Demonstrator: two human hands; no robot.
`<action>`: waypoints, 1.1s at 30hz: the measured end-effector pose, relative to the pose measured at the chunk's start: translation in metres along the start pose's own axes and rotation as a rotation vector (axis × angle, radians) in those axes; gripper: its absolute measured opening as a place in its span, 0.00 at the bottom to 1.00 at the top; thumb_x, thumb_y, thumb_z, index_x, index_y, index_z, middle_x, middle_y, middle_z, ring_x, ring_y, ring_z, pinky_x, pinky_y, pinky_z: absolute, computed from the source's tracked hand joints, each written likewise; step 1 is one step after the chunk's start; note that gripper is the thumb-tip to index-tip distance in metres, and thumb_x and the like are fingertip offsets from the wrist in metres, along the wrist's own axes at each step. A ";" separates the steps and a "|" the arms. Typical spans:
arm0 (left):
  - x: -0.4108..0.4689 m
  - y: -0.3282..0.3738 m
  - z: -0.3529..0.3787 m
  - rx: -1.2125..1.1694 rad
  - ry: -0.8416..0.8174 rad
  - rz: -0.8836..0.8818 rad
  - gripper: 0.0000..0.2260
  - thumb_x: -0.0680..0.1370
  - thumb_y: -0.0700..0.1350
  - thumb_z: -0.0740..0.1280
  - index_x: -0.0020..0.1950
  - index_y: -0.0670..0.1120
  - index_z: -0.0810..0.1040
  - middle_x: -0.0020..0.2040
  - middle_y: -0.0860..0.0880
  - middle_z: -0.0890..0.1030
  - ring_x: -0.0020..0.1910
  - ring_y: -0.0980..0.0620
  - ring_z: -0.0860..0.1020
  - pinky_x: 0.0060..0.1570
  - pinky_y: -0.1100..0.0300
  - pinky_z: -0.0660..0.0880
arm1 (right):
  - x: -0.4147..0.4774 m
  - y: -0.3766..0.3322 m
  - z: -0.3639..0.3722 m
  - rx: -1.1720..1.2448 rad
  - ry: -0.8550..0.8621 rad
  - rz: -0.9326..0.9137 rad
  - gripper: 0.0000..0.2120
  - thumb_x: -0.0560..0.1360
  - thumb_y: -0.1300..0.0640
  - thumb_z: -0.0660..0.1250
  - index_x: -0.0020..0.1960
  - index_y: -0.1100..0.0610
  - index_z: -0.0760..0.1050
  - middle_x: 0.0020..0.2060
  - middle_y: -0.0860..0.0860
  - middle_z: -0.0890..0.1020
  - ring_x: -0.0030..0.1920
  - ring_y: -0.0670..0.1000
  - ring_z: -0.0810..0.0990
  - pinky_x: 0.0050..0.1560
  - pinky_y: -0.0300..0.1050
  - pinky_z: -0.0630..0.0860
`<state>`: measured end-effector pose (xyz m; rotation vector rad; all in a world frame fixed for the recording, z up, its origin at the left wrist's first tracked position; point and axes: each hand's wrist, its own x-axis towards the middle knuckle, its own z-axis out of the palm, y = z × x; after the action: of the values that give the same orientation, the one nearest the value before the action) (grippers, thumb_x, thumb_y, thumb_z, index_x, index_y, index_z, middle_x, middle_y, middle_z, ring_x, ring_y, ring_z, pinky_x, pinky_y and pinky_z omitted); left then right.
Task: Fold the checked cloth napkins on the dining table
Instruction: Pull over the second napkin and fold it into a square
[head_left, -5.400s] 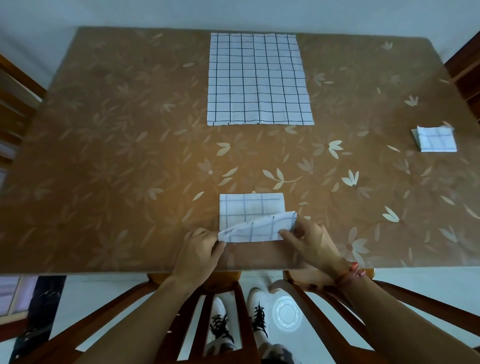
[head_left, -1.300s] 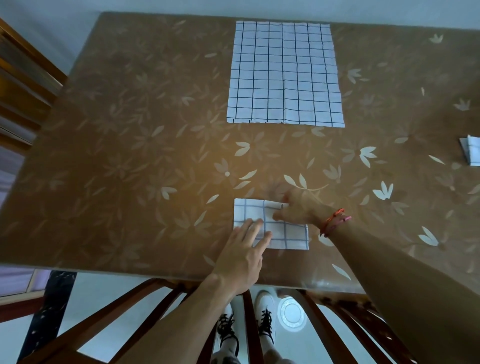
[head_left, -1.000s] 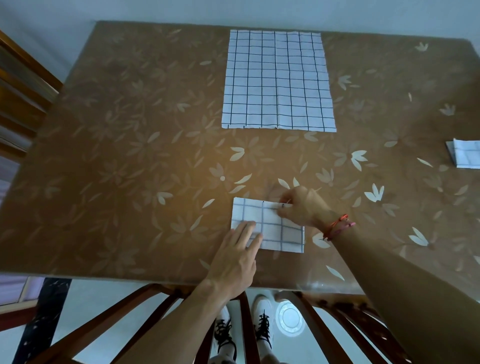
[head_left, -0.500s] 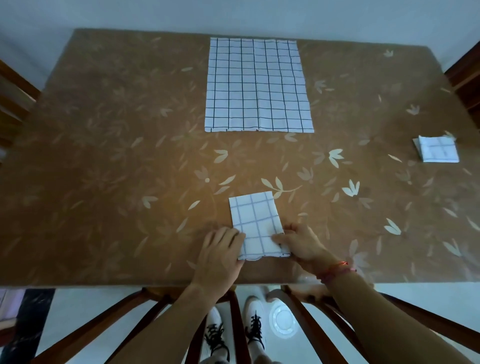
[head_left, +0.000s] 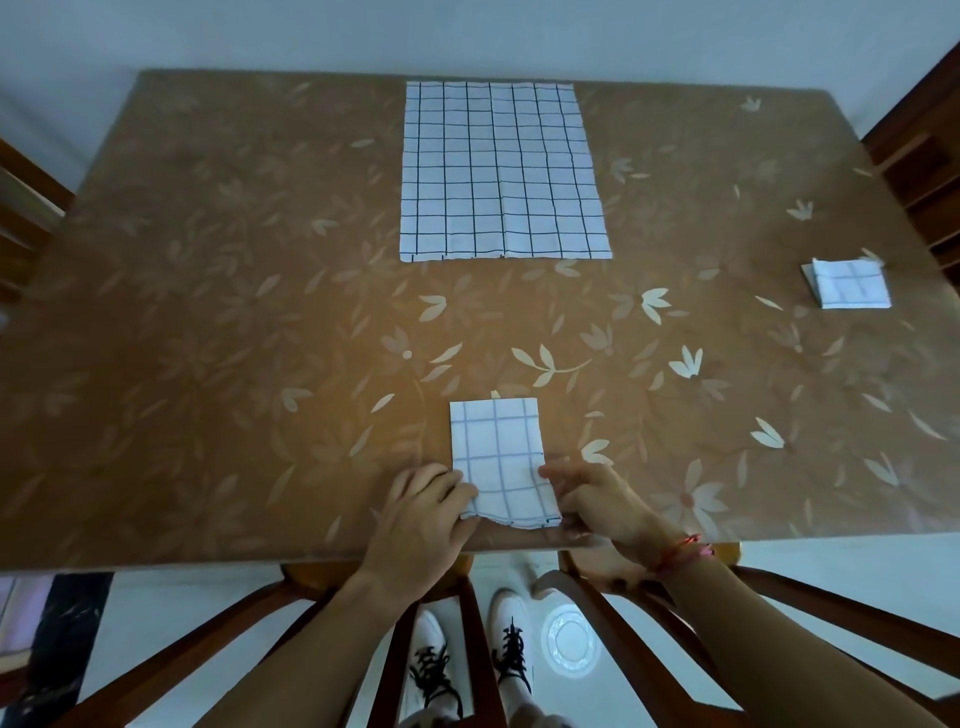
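Three checked napkins lie on the brown flowered tabletop (head_left: 208, 312), and no two are in the same state. The spread napkin (head_left: 498, 171) lies flat and open at the far middle. The small folded napkin (head_left: 849, 283) sits well apart near the right edge. A pale layer shows along its left side, but I cannot tell whether that is a second cloth underneath. The half-folded napkin (head_left: 496, 447) lies at the near edge in front of the person, a narrow upright rectangle with its far end flat on the tabletop.

Two bare hands are on that one. The left hand (head_left: 415, 519) has its fingers curled at the near left corner, a narrow grip on the cloth. The right hand (head_left: 597, 501) pinches the near right corner the same way. Between them the near edge is raised and wavy. One red cord bracelet (head_left: 685, 551) circles the right wrist.

Below the table edge are two white shoes (head_left: 511, 639) with black laces and the wooden chair rails (head_left: 613, 649).
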<state>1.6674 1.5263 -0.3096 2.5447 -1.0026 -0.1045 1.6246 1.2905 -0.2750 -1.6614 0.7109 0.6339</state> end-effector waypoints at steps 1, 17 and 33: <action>-0.001 -0.001 -0.001 -0.004 -0.006 0.005 0.12 0.74 0.50 0.65 0.55 0.49 0.79 0.54 0.53 0.81 0.60 0.52 0.74 0.60 0.55 0.65 | 0.000 0.000 -0.001 0.003 -0.012 -0.008 0.26 0.71 0.78 0.55 0.62 0.60 0.76 0.41 0.64 0.84 0.30 0.52 0.81 0.29 0.41 0.75; 0.015 -0.015 0.002 -0.182 0.036 -0.219 0.05 0.73 0.41 0.68 0.47 0.49 0.81 0.48 0.56 0.81 0.53 0.55 0.74 0.50 0.57 0.66 | 0.015 0.007 0.003 -0.714 0.317 -0.591 0.08 0.71 0.63 0.73 0.48 0.53 0.86 0.49 0.47 0.84 0.44 0.49 0.83 0.44 0.35 0.75; 0.042 -0.025 -0.003 -0.330 0.030 -0.361 0.04 0.74 0.47 0.67 0.39 0.50 0.76 0.33 0.60 0.72 0.40 0.54 0.71 0.42 0.51 0.72 | 0.042 -0.014 0.001 -0.397 0.342 -0.275 0.05 0.74 0.52 0.71 0.45 0.53 0.82 0.38 0.46 0.85 0.39 0.43 0.81 0.36 0.32 0.73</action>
<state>1.7155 1.5156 -0.3133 2.3800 -0.4578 -0.3055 1.6626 1.2885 -0.2970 -2.2239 0.6040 0.3056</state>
